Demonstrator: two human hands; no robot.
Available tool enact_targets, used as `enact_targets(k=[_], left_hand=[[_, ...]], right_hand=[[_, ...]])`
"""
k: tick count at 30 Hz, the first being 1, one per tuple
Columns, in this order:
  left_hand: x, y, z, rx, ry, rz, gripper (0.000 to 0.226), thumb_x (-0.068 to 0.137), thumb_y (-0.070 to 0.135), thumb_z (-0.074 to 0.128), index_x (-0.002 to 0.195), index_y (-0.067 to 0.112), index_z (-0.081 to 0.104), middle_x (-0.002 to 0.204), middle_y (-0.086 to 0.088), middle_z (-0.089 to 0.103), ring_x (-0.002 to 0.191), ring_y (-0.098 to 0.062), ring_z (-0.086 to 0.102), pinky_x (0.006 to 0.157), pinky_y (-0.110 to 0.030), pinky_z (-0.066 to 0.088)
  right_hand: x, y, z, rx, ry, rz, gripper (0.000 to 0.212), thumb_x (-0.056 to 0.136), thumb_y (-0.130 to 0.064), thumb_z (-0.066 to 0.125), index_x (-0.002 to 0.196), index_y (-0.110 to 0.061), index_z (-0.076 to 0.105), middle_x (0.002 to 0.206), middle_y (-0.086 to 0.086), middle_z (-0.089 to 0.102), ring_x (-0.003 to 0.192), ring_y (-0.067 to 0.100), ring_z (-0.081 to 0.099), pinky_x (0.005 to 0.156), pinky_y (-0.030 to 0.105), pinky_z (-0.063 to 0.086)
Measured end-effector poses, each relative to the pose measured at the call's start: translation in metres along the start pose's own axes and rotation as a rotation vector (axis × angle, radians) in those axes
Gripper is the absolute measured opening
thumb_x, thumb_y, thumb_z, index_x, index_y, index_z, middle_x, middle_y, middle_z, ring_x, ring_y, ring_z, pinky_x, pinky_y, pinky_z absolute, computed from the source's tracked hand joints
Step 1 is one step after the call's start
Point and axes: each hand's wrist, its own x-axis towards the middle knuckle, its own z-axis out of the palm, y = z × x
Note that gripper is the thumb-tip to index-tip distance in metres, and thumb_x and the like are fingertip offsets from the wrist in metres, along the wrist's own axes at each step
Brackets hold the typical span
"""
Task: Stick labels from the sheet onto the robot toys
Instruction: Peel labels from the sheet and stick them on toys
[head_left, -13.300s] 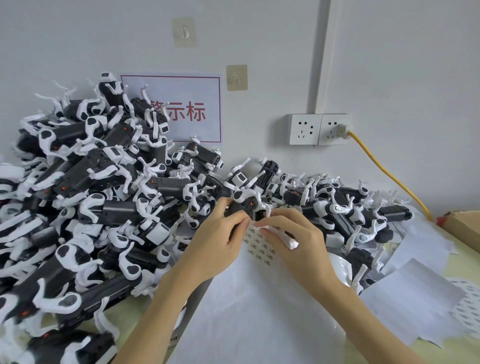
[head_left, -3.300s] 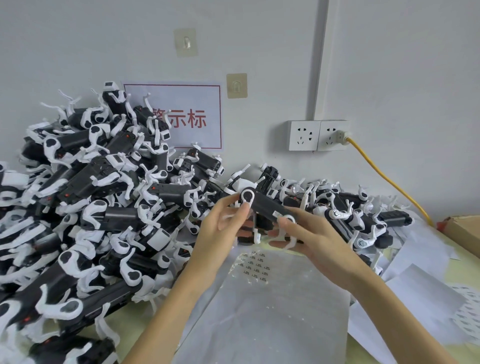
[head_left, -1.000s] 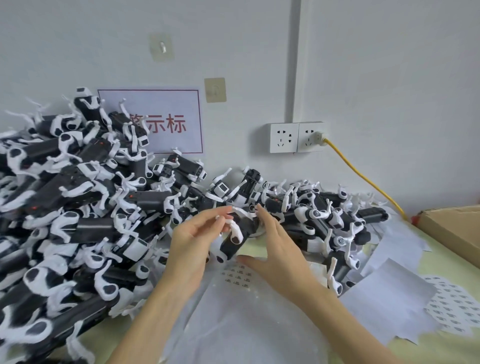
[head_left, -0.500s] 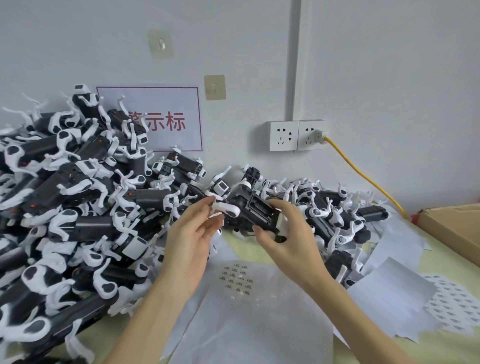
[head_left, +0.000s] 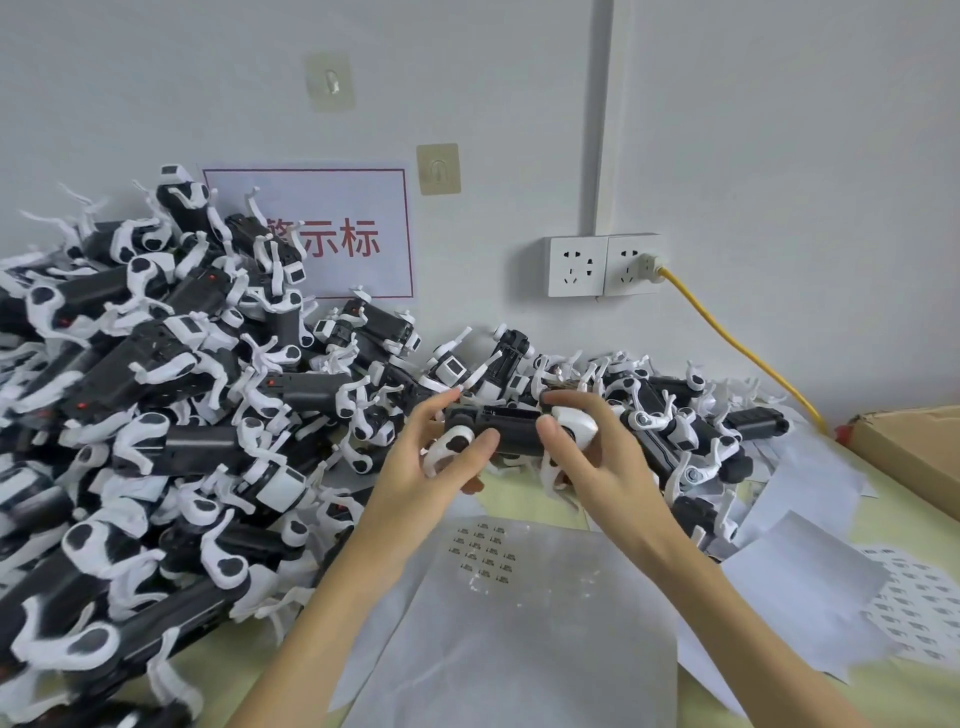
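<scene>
A black-and-white robot toy lies level between both hands, above the table. My left hand grips its left end, thumb on the white leg and fingers behind the body. My right hand grips the right end, fingers curled over the white leg, thumb on the dark body. Below the hands lies the label sheet, mostly bare backing, with several small labels left near its top edge.
A big heap of robot toys fills the left side and runs along the wall to the right. Loose backing papers and another label sheet lie at right, near a cardboard box. A yellow cable hangs from the wall socket.
The toy has been turned level and now sits lower and more central between both hands. My right hand shifted its hold to the toy's right end.
</scene>
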Motion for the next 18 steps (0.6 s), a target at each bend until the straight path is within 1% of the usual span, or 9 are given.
enact_targets(k=[1,3,5,8,11,13,14,16,18], left_hand=[[0.0,-0.001,0.001,-0.007,0.009,-0.031,0.053,0.072,0.067,0.08,0.116,0.039,0.069,0.095,-0.001,0.073,0.078,-0.015,0.074,0.084,-0.023,0.049],[0.002,-0.002,0.001,-0.051,0.039,-0.122,0.079,0.066,0.076,0.079,0.128,0.027,0.065,0.079,-0.005,0.072,0.074,-0.016,0.072,0.089,-0.032,0.044],[0.004,-0.003,-0.001,-0.091,0.027,-0.156,0.094,0.062,0.081,0.081,0.133,0.022,0.064,0.081,-0.005,0.072,0.076,-0.02,0.073,0.089,-0.036,0.048],[0.004,-0.001,-0.006,-0.095,-0.078,-0.141,0.07,0.071,0.081,0.075,0.116,0.028,0.076,0.102,0.001,0.077,0.092,-0.027,0.077,0.089,-0.043,0.053],[0.004,-0.003,-0.009,-0.095,-0.047,-0.097,0.054,0.077,0.068,0.078,0.112,0.027,0.075,0.106,0.002,0.078,0.1,-0.028,0.077,0.092,-0.043,0.053],[0.002,-0.003,-0.007,-0.037,0.038,-0.018,0.061,0.071,0.063,0.083,0.121,0.032,0.069,0.113,0.007,0.077,0.099,-0.02,0.077,0.09,-0.038,0.054],[0.001,-0.003,-0.004,0.006,0.079,0.045,0.063,0.068,0.061,0.085,0.122,0.035,0.065,0.115,0.012,0.076,0.099,-0.014,0.076,0.086,-0.032,0.056],[-0.002,-0.007,0.002,0.181,0.162,0.217,0.066,0.065,0.059,0.088,0.121,0.038,0.06,0.113,0.017,0.071,0.099,-0.007,0.072,0.081,-0.022,0.056],[-0.003,-0.013,0.006,0.438,0.249,0.39,0.073,0.064,0.063,0.092,0.122,0.039,0.054,0.11,0.022,0.065,0.1,-0.003,0.067,0.076,-0.013,0.051]], right_hand=[[0.0,-0.001,0.0,0.059,-0.043,0.031,0.047,0.088,-0.062,0.066,0.119,-0.026,0.066,0.091,0.0,0.075,0.081,0.017,0.071,0.068,0.024,0.054],[0.002,-0.001,0.0,0.114,-0.115,0.085,0.049,0.089,-0.06,0.067,0.114,-0.017,0.071,0.103,0.009,0.074,0.093,0.02,0.07,0.078,0.028,0.055],[0.002,-0.002,0.001,0.121,-0.141,0.13,0.058,0.088,-0.062,0.072,0.114,-0.011,0.071,0.113,0.023,0.067,0.095,0.02,0.067,0.084,0.03,0.055],[0.003,0.0,-0.001,0.143,-0.135,0.136,0.065,0.087,-0.058,0.068,0.116,0.0,0.065,0.104,0.025,0.06,0.09,0.015,0.058,0.082,0.028,0.049],[0.003,0.0,-0.002,0.107,-0.122,0.101,0.044,0.094,-0.054,0.065,0.104,-0.012,0.072,0.089,-0.004,0.065,0.083,0.006,0.061,0.079,0.018,0.048],[0.003,0.003,0.001,0.11,-0.017,0.073,0.015,0.097,-0.041,0.07,0.105,-0.029,0.075,0.093,-0.015,0.073,0.089,0.0,0.068,0.081,0.015,0.052],[0.003,0.005,0.004,0.096,0.059,0.085,0.014,0.096,-0.038,0.074,0.109,-0.034,0.072,0.1,-0.015,0.074,0.096,-0.002,0.069,0.084,0.017,0.055],[0.001,0.009,0.012,-0.006,0.195,0.118,0.034,0.091,-0.041,0.078,0.121,-0.03,0.067,0.116,-0.01,0.07,0.108,0.0,0.068,0.094,0.025,0.057],[-0.003,0.009,0.018,-0.141,0.227,0.113,0.041,0.089,-0.05,0.077,0.119,-0.023,0.068,0.114,-0.005,0.07,0.104,0.005,0.07,0.094,0.033,0.059]])
